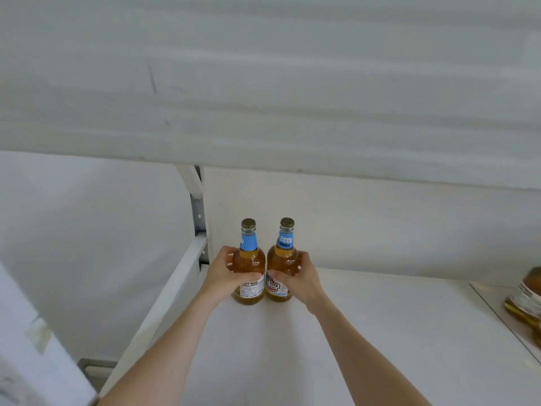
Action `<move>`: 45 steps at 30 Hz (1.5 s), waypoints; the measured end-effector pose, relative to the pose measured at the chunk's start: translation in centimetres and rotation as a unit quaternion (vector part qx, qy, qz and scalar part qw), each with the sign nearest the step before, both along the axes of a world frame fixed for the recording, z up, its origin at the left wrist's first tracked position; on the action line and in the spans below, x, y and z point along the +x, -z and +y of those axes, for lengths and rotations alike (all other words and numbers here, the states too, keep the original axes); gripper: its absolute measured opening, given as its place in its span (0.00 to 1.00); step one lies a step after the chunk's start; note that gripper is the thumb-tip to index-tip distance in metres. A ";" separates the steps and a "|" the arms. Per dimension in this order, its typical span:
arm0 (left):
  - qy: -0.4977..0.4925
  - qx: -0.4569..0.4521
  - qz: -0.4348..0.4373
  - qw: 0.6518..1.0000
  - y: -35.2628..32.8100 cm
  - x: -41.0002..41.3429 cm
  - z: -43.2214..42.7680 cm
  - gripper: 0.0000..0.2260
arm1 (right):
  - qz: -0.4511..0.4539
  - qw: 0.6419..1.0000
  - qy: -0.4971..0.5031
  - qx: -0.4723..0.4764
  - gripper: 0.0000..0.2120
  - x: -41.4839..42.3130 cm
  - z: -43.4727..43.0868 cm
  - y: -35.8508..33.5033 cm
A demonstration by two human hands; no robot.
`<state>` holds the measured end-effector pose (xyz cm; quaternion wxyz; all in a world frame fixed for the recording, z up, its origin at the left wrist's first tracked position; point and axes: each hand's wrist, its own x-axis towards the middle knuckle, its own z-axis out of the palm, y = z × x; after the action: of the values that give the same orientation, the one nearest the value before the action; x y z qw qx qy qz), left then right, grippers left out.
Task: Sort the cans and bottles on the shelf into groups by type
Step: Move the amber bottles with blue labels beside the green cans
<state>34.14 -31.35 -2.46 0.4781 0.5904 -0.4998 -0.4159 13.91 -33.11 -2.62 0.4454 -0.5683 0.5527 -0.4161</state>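
Observation:
Two amber beer bottles with blue neck labels and gold caps stand upright side by side, touching, at the back left corner of the white shelf [351, 332]. My left hand [227, 275] wraps around the body of the left bottle [249, 247]. My right hand [298, 278] grips the body of the right bottle [285, 244]. Both bottle bases rest on or just above the shelf; I cannot tell which. At the right edge of the view another amber bottle [527, 294] is partly cut off.
A white shelf board [263, 83] hangs overhead, close above the bottle caps. A metal upright and bracket [199, 212] stand left of the bottles, beside the shelf's left rail [164, 291]. A white box corner [35, 353] shows at lower left.

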 end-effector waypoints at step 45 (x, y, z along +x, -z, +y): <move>0.012 0.033 0.140 0.990 -1.0 -8.7 19.6 0.26 | -0.228 0.960 0.122 0.107 0.23 -11.6 20.2 -1.9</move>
<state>25.45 -11.75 -1.50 0.5183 0.5358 -0.4211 -0.5167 2.31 -12.95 -0.71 0.5636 -0.3359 0.5425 -0.5246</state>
